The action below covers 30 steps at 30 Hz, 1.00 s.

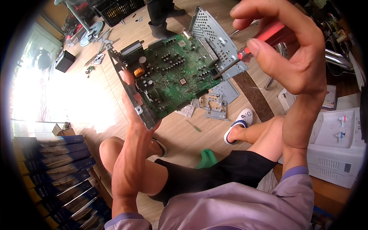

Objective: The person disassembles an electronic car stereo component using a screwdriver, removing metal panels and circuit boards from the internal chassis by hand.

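Observation:
My left hand (132, 96) grips the left metal edge of a green circuit board (172, 86), holding it up in front of me. The board still sits in a metal frame, with a perforated metal panel (214, 34) standing along its right side. Capacitors, chips and an orange coil (138, 72) dot its surface. In my right hand (287, 50) is a screwdriver (270, 34) with a red handle, clasped by the fingers and thumb. Its shaft slants down left, and the tip is at the board's right edge, by the panel; whether it sits in a screw I cannot tell.
Metal brackets (214, 107) and a thin green-handled tool (193, 125) lie on the floor below the board. Stacked blue boxes (57, 165) stand at left, a white water dispenser (333, 149) at right. Another person's boots (161, 30) are at the far side, near a black crate (119, 11).

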Each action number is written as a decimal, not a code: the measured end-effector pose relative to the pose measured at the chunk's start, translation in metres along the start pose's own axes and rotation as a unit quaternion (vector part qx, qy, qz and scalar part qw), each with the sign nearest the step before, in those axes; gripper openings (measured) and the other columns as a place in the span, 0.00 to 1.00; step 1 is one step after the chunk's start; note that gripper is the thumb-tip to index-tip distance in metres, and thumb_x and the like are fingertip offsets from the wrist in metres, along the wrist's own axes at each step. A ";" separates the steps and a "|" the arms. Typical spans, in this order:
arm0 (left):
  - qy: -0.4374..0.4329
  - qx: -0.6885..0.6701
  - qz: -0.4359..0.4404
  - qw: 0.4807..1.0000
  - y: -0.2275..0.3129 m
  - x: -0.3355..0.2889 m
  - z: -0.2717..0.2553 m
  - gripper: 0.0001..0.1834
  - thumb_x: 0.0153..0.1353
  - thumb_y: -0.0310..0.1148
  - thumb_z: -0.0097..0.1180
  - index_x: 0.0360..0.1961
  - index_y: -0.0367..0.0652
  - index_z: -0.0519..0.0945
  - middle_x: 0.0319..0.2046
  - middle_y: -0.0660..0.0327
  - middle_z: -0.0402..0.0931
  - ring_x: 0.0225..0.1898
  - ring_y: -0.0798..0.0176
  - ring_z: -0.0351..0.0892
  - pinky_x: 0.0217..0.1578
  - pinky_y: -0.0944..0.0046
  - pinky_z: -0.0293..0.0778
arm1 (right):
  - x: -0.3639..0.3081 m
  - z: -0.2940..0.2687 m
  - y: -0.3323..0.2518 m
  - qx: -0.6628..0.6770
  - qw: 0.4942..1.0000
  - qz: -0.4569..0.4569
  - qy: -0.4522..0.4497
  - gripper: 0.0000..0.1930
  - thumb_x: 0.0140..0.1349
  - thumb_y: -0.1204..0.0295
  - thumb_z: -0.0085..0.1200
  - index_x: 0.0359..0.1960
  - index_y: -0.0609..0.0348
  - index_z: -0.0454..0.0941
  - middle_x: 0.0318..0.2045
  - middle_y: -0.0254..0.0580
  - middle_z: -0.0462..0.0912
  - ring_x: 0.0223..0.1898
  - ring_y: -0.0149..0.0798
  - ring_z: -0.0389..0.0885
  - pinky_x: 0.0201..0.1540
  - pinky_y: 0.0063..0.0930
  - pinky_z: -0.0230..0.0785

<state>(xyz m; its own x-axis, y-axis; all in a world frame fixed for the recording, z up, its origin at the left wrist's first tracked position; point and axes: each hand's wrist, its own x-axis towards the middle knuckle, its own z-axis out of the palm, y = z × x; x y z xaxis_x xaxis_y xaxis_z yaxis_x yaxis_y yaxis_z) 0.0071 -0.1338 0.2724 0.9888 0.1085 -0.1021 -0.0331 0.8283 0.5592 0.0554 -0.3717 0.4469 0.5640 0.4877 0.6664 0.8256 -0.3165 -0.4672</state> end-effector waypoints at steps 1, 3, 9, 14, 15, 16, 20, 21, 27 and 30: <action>0.000 0.000 0.000 1.000 0.000 0.000 0.000 0.33 0.71 0.60 0.46 0.61 0.41 0.73 0.49 0.54 0.81 0.44 0.55 0.85 0.44 0.52 0.84 | 0.000 -0.002 -0.004 0.011 0.998 0.044 -0.032 0.13 0.48 0.79 0.63 0.38 0.65 0.83 0.29 0.39 0.85 0.28 0.27 0.82 0.30 0.18 0.71; -0.012 -0.014 -0.009 1.000 0.000 0.004 0.001 0.34 0.71 0.61 0.46 0.61 0.41 0.73 0.49 0.54 0.81 0.45 0.55 0.85 0.45 0.51 0.84 | 0.000 0.002 -0.005 -0.031 0.997 0.056 -0.049 0.13 0.50 0.80 0.64 0.40 0.65 0.82 0.30 0.38 0.85 0.28 0.27 0.82 0.31 0.18 0.71; -0.032 -0.030 -0.036 0.998 0.007 0.001 0.008 0.37 0.70 0.62 0.45 0.63 0.40 0.71 0.52 0.51 0.79 0.48 0.49 0.83 0.50 0.46 0.82 | 0.005 -0.017 0.012 -0.032 0.991 0.015 -0.129 0.19 0.58 0.76 0.61 0.52 0.64 0.78 0.38 0.40 0.84 0.34 0.28 0.83 0.38 0.19 0.75; -0.027 -0.025 -0.027 0.999 -0.001 0.003 0.000 0.38 0.71 0.63 0.41 0.68 0.41 0.67 0.58 0.48 0.76 0.54 0.45 0.81 0.56 0.43 0.78 | 0.001 -0.008 0.020 -0.022 0.994 -0.003 -0.106 0.19 0.53 0.82 0.60 0.49 0.63 0.79 0.35 0.40 0.84 0.25 0.25 0.81 0.28 0.19 0.73; -0.066 -0.047 -0.035 0.996 -0.004 0.005 -0.002 0.38 0.71 0.63 0.39 0.68 0.42 0.67 0.59 0.48 0.75 0.56 0.44 0.79 0.57 0.42 0.77 | -0.002 -0.006 0.026 -0.024 0.994 -0.006 -0.103 0.19 0.53 0.84 0.60 0.48 0.62 0.79 0.34 0.39 0.84 0.25 0.26 0.81 0.28 0.20 0.73; -0.066 -0.045 -0.046 0.996 -0.001 0.002 0.000 0.38 0.72 0.63 0.39 0.68 0.42 0.67 0.60 0.48 0.75 0.57 0.44 0.79 0.58 0.42 0.76 | 0.000 -0.008 0.022 -0.031 0.994 -0.022 -0.105 0.19 0.52 0.85 0.59 0.48 0.62 0.79 0.34 0.39 0.84 0.26 0.26 0.82 0.28 0.20 0.73; -0.078 -0.042 -0.021 0.996 0.001 -0.010 0.002 0.36 0.73 0.60 0.39 0.68 0.41 0.67 0.60 0.48 0.75 0.57 0.44 0.78 0.58 0.43 0.76 | -0.007 -0.008 0.010 -0.014 0.996 -0.040 -0.082 0.20 0.51 0.81 0.61 0.49 0.60 0.79 0.34 0.39 0.84 0.28 0.29 0.84 0.28 0.21 0.76; -0.087 -0.066 -0.020 0.994 0.002 -0.010 0.004 0.33 0.74 0.55 0.39 0.68 0.40 0.67 0.59 0.49 0.76 0.56 0.45 0.79 0.57 0.44 0.77 | -0.007 -0.009 0.002 0.019 0.996 -0.011 -0.091 0.18 0.55 0.77 0.62 0.49 0.61 0.77 0.33 0.41 0.82 0.24 0.31 0.82 0.27 0.26 0.75; -0.064 0.020 0.018 0.998 -0.001 -0.009 0.020 0.36 0.70 0.64 0.42 0.62 0.44 0.74 0.53 0.54 0.80 0.49 0.50 0.83 0.51 0.46 0.82 | -0.008 -0.012 0.008 0.000 0.998 -0.043 -0.053 0.15 0.57 0.77 0.63 0.46 0.61 0.78 0.27 0.39 0.82 0.24 0.32 0.82 0.28 0.27 0.75; -0.071 0.003 0.042 0.997 -0.002 -0.006 0.016 0.32 0.73 0.59 0.42 0.61 0.42 0.73 0.53 0.53 0.79 0.49 0.51 0.83 0.49 0.49 0.82 | -0.010 -0.015 0.002 0.007 0.998 -0.043 -0.049 0.15 0.57 0.77 0.63 0.47 0.61 0.78 0.26 0.38 0.82 0.24 0.33 0.82 0.28 0.27 0.75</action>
<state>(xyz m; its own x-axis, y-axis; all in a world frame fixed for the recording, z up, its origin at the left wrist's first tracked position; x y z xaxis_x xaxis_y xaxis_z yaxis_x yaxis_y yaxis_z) 0.0032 -0.1451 0.2850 0.9933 0.0974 0.0627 -0.1158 0.8167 0.5653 0.0514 -0.3899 0.4480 0.4864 0.5895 0.6449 0.8700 -0.2586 -0.4198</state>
